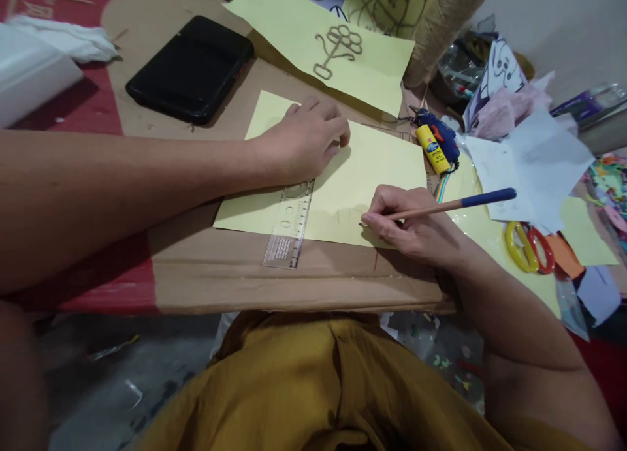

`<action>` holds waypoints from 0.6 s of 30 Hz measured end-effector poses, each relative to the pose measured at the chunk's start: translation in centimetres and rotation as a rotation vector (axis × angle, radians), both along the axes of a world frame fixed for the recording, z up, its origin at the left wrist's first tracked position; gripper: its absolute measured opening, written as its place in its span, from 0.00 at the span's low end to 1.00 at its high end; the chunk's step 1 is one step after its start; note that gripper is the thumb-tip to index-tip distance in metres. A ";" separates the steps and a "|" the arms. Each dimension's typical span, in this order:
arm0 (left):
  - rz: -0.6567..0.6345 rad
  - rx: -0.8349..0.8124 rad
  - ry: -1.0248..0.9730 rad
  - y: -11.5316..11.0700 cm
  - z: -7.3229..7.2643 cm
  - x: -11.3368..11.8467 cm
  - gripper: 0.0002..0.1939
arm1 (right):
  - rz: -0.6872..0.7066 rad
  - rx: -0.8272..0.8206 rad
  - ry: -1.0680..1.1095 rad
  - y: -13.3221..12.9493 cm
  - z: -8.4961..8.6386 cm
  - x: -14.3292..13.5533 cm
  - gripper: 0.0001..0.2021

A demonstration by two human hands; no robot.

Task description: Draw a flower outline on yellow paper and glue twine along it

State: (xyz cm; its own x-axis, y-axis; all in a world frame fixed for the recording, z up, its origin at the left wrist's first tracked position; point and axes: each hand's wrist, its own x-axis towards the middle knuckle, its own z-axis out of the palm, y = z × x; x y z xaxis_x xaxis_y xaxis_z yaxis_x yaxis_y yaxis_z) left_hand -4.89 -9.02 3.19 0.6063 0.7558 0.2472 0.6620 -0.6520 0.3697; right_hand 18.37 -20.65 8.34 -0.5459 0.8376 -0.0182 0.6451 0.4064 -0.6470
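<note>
A yellow sheet of paper (386, 157) lies on a cardboard-covered table. My left hand (306, 138) rests on its upper middle, fingers curled; whether anything is under them is hidden. Below that wrist a clear plastic ruler (289, 229) lies partly on the sheet, its lower end past the sheet's edge. My right hand (409, 222) is closed on a pencil (441, 207) with a blue end, its tip at the paper near the lower edge. Faint pencil lines (349, 215) show just left of the tip.
Beyond the sheet lie a black device (191, 69) and yellow paper with a flower drawing (337, 53). A twine roll (443, 30) stands at the back. Rightward are a yellow glue tube (432, 149), scissors with yellow and red handles (529, 247) and paper scraps (539, 160).
</note>
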 end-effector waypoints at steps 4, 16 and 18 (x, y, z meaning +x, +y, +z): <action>0.002 -0.009 -0.042 0.1 -0.1 0.0 0.15 | -0.004 -0.010 -0.001 -0.1 -0.1 -0.4 0.16; 0.006 -0.035 -0.019 -0.3 0.5 0.2 0.16 | 0.022 -0.024 0.027 0.0 -0.1 -2.1 0.14; 0.011 -0.036 0.008 -0.3 0.5 0.2 0.17 | 0.018 -0.022 0.027 0.0 -0.2 -2.3 0.14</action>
